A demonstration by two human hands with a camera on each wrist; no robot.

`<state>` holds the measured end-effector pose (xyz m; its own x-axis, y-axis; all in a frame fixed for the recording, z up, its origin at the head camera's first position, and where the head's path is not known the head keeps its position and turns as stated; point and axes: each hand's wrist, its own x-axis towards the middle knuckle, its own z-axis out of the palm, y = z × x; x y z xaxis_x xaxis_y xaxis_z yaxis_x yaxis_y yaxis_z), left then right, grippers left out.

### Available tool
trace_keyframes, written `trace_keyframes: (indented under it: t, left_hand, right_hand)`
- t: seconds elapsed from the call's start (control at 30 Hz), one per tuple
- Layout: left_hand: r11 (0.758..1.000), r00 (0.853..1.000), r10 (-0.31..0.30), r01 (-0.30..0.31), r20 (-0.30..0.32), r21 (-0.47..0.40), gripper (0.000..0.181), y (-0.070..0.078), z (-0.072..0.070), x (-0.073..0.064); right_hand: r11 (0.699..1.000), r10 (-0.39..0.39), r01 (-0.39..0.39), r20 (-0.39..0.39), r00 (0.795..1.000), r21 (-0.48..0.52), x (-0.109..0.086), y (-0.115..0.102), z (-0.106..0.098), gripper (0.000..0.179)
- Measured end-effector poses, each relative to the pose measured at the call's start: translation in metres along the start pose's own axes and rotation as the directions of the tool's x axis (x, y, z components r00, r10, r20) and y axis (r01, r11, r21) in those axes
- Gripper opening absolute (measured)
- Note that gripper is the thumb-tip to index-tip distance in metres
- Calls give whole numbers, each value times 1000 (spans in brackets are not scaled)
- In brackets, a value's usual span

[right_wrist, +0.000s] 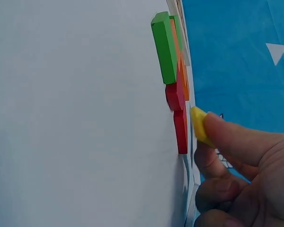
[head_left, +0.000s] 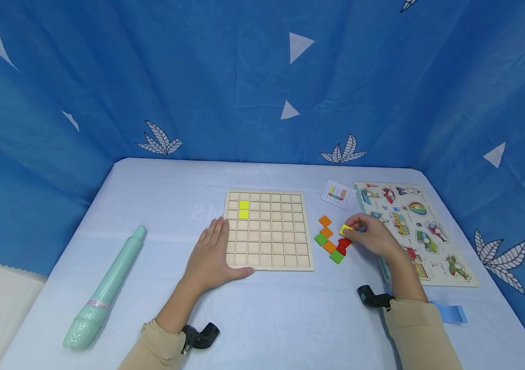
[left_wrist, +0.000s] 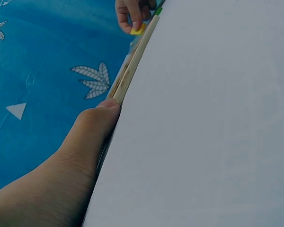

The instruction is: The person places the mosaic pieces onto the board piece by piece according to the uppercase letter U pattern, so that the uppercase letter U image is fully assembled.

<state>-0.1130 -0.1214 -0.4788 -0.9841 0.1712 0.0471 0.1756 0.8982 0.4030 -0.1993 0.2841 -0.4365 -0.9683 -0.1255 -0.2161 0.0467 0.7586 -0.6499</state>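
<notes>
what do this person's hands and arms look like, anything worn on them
The left hand and right hand wear no gloves. The left sleeve and right sleeve are plain beige. By the cuffs sit a left black device and right black device, both angular.

Matt wooden grid board [head_left: 271, 236], smooth green block [right_wrist: 164, 49], plastic-looking mint wand [head_left: 111, 280], creased cloth backdrop [head_left: 225, 77]

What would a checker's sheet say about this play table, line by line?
Surface: white tabletop, things spread across it.
Job's things: gridded wooden board holding two yellow squares; loose orange, green and red pieces; pattern card.
Clutter: mint-green microphone-shaped thing, picture board, blue strip.
Hands: left hand touches the board's left edge; right hand pinches a yellow piece.
Cables: nothing seen.
Surroundings: blue curtain with leaf and triangle prints.
</notes>
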Motion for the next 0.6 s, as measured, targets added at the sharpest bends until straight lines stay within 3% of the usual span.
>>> trace_keyframes:
  t: [0.3,0.6]
  left_hand:
    - [1000,1000,3,-3,-2,8,136,1,-2,0]
    - [1000,1000,0,0,7,17,135,1,-2,-1]
  right_hand:
    - [994,-62,60,20,998,93,8,-28,11,26]
    - [974,-165,153,65,984,164,21,-62,39,22]
